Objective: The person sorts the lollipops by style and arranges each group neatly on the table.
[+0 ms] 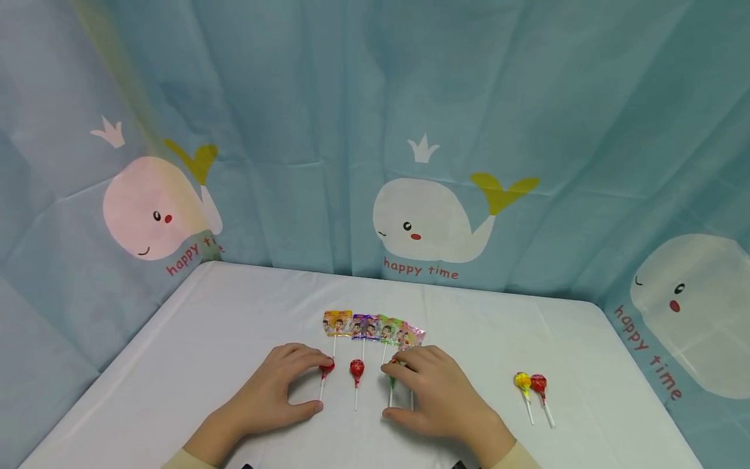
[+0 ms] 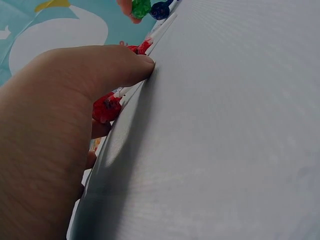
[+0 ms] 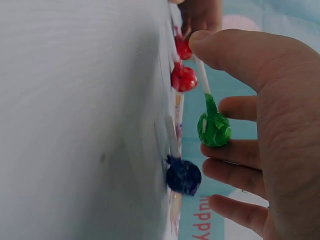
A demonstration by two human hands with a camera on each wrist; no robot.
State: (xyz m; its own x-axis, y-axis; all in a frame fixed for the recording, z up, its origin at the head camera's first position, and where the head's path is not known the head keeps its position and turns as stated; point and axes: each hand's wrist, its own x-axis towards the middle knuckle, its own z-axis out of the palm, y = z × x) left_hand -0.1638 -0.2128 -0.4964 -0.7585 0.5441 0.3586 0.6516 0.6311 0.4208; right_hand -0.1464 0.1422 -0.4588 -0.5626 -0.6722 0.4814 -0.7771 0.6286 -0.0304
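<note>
**A:** ok so what are the hands doing?

**B:** They're apart. Left hand (image 1: 275, 387) has thumb and fingers spread, fingertips touching the head of a red lollipop (image 2: 106, 107). Right hand (image 1: 430, 394) holds a green lollipop (image 3: 215, 129) off the table, fingers at its head and thumb by the stick. Can't tell exactly how it's pinched.

**A:** anything between them?

**B:** Yep, a second red lollipop (image 1: 357, 369) lying in the gap, touched by neither hand. There's a blue lollipop (image 3: 183, 176) down under the right hand too.

**A:** and further out?

**B:** Just beyond the fingertips, a row of flat candy packets on sticks: orange packet (image 1: 338, 324), purple packets (image 1: 365, 327), green packet (image 1: 388, 329), pink packet (image 1: 411, 335). Well off to the right of the right hand, a yellow lollipop (image 1: 523, 382) and a third red lollipop (image 1: 539, 383) lie side by side. White tablecloth (image 1: 252, 306) under it all, blue whale-print curtain (image 1: 328, 98) behind.
</note>
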